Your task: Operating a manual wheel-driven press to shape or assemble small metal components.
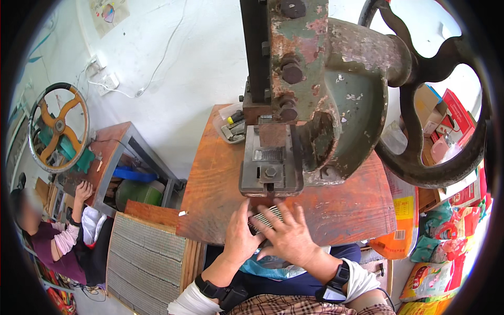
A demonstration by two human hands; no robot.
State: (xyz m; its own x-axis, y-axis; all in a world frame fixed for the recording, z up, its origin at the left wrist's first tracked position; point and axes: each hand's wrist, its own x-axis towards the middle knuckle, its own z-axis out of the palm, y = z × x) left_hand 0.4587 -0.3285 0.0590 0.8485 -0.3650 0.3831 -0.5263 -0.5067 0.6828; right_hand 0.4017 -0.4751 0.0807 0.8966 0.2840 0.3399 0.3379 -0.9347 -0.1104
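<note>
Between my hands, at the front edge of the wooden bench, is a row of thin, light and dark striped metal pieces (pixel 269 216), partly covered by fingers. My left hand (pixel 240 233) curls round the left side of the row. My right hand (pixel 291 236) lies over its right side, fingers somewhat spread and pressing on it. Just beyond my fingertips stands the steel die block (pixel 252 185) of a hand press (pixel 357 94), with a bolt and a small ridged plate (pixel 269 154) on it. A light blue bag or cloth (pixel 270 269) lies on my lap.
A wooden bench top (pixel 210 173) carries the press and a plastic tub (pixel 227 126) of small tools. A large handwheel (pixel 415 105) hangs at right. Left of me leans a board with rows of metal strips (pixel 144 262). A co-worker (pixel 58 244) sits far left; bags (pixel 433 278) are piled right.
</note>
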